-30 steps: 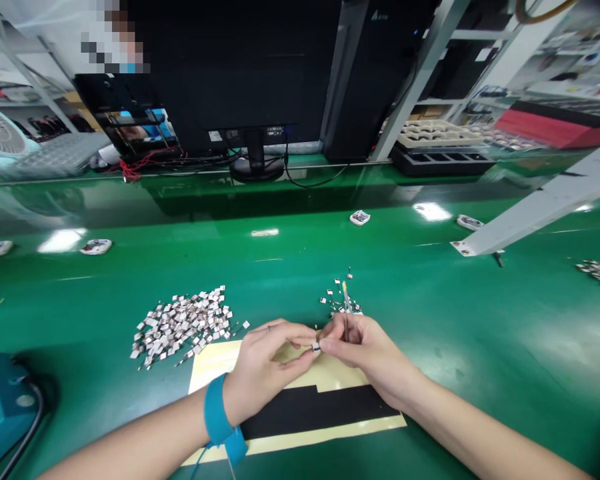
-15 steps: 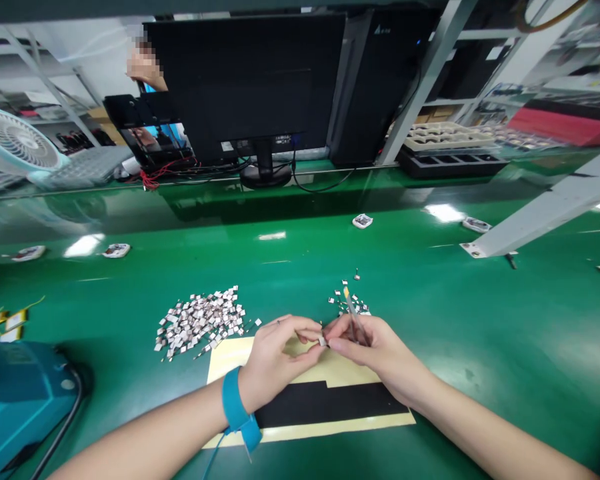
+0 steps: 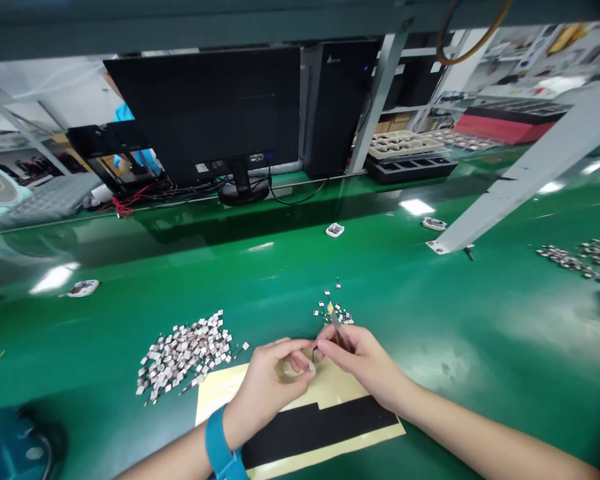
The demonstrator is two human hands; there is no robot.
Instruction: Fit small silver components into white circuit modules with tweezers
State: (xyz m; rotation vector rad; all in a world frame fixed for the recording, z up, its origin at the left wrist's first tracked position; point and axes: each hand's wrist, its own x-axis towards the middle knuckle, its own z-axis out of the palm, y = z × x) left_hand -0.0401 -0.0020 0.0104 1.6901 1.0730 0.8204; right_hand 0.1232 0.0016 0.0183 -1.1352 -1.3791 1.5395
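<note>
My left hand (image 3: 275,380), a blue strap at its wrist, pinches a small white square part (image 3: 311,367) between thumb and fingers. My right hand (image 3: 360,357) meets it at the fingertips, thumb and forefinger pinched by a thin dark piece too small to make out. Tweezers (image 3: 337,325) with a yellowish end are tucked in the right hand, pointing up and away. Beneath both hands lies a yellow sheet (image 3: 210,393) bearing a black strip (image 3: 325,430). A heap of small white square parts with dark tails (image 3: 185,353) is left of the hands; a smaller group (image 3: 347,315) lies just beyond the right hand.
A monitor (image 3: 205,120) and a black computer tower (image 3: 340,107) stand at the back. A slanted grey post (image 3: 520,173) meets the green bench at right. White-rimmed pieces (image 3: 335,230) lie farther back. At lower left sits a teal device (image 3: 10,440); more small parts (image 3: 570,259) lie far right.
The view has swung to the right and tilted up. My fingertips have shifted on the small part, which now sits lower, by the left thumb. The tweezers remain in my right hand.
</note>
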